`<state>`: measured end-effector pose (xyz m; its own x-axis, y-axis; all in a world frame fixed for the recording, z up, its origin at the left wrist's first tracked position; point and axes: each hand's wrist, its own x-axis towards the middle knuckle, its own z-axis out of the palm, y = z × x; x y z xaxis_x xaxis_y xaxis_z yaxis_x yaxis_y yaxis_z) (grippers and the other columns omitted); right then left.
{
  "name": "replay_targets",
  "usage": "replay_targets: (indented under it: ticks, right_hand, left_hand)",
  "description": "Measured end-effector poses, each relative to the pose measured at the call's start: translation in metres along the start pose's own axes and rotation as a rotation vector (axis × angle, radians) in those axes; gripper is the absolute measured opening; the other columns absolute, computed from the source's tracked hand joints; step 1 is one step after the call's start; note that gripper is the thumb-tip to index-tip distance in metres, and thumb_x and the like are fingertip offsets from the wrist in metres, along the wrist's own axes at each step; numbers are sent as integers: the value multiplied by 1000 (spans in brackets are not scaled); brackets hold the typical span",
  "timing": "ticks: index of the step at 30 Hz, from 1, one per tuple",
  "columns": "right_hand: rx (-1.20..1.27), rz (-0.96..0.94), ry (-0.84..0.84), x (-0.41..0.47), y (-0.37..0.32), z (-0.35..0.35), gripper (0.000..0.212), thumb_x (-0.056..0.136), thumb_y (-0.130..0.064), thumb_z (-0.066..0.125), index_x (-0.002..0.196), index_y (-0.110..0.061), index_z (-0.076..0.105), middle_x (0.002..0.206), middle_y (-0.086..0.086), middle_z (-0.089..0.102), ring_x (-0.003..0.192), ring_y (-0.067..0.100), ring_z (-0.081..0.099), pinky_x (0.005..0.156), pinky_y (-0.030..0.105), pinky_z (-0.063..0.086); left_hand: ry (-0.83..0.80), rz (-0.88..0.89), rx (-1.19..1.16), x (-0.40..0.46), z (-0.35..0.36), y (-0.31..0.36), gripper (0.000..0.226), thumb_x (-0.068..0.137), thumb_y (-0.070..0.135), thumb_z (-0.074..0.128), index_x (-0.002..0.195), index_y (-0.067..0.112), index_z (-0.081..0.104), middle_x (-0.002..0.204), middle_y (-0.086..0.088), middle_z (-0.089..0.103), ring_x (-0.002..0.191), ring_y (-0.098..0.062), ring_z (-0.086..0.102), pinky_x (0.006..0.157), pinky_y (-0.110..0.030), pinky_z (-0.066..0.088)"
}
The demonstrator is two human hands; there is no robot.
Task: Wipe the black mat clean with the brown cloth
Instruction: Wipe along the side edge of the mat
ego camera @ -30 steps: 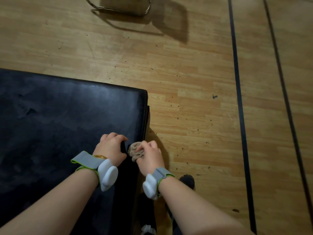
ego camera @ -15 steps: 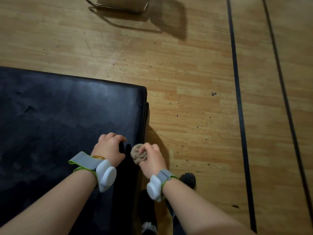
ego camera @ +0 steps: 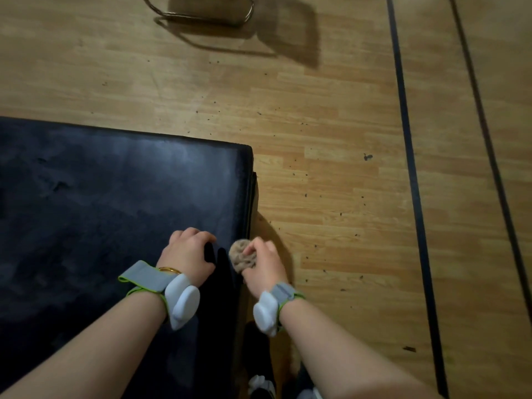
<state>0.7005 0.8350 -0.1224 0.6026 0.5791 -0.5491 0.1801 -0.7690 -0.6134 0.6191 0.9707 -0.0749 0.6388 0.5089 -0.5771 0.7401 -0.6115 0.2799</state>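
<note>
The right hand (ego camera: 263, 264) grips the brown cloth (ego camera: 242, 254), which is bunched into a wad and held at the right edge of the black mat (ego camera: 100, 203), near its closest stretch. The left hand (ego camera: 187, 253) rests on the mat just beside it, fingers curled; whether they grip a fold of the surface cannot be told.

Step in hand, as judged: wiping the right-hand border of the mat.

- Press the wad flat onto the surface so more cloth makes contact; a tight ball cleans only a narrow track.
- Use the left hand as an anchor so the mat does not shift or ripple under the stroke.
- Stroke outward, over the edge, so loosened dirt leaves the mat rather than spreading across it.

Edges and room: the far right corner of the mat lies ahead of both hands, and the wooden floor (ego camera: 331, 197) beyond the edge carries scattered dark specks. The wide dark surface to the left is open for long strokes. A metal chair frame (ego camera: 198, 15) stands well apart at the top.
</note>
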Motion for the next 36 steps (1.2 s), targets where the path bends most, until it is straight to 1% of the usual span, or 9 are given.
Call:
replay_targets:
  ticks: [4,11,15,18,21,26,31,33,36]
  right_hand:
    - [-3,-29,-40,2,1,0,25,78,-10,59,87,-28,43,101,-2,36,97,31,51,82,28,40]
    - [91,39,141,39,-11,-15,29,80,2,53,95,-22,49,110,2,37,99,31,54,91,36,45]
    - [65,-9,112,16,-10,-6,28,77,1,52,94,-22,50,107,0,39,96,31,52,84,32,45]
    - [6,-35,12,-17,2,10,25,76,-8,55,86,-29,44,105,-3,40,100,30,50,81,27,39]
    - [-40,-57,-67,-24,8,11,21,79,-18,60,86,-30,45,101,-5,38,102,30,50,81,28,40]
    - [-39,-22,-8,-3,4,-1,18,81,-20,59,98,-25,56,111,3,46,103,31,52,83,30,41]
    - [86,39,151,13,5,-11,23,82,-7,57,101,-19,53,115,7,42,99,31,52,89,32,45]
    - [95,46,136,17,2,-12,26,82,-4,54,104,-19,52,115,7,41,96,32,53,87,34,47]
    - [112,16,97,-4,3,3,27,80,-3,54,102,-19,55,111,6,44,95,30,55,83,30,46]
  left_hand:
    - [3,8,-4,2,-1,6,51,80,24,65,129,27,50,130,1,44,125,-24,31,99,-36,37]
    - [3,-15,8,0,1,5,50,82,25,64,130,27,49,131,1,43,126,-23,30,99,-36,37]
    - [1,-27,17,-4,4,2,51,82,25,64,130,28,49,132,2,43,126,-23,31,98,-36,38]
    - [-3,-26,15,-8,8,2,51,80,24,65,129,28,50,131,1,45,125,-24,32,99,-36,38]
    - [1,-12,22,-9,11,6,52,79,24,65,129,27,51,130,1,45,124,-24,33,100,-35,37]
    - [10,-10,15,-10,18,11,52,79,24,66,128,28,51,130,1,44,124,-24,32,98,-35,37]
    - [0,-23,42,-20,27,12,52,80,25,66,129,28,49,132,2,43,125,-23,31,97,-35,38]
    - [-1,-27,46,-25,28,12,52,81,26,66,129,29,49,132,2,42,125,-23,31,96,-35,38]
    - [-2,-34,41,-34,29,9,52,80,25,66,129,28,50,131,2,43,124,-23,31,97,-35,38]
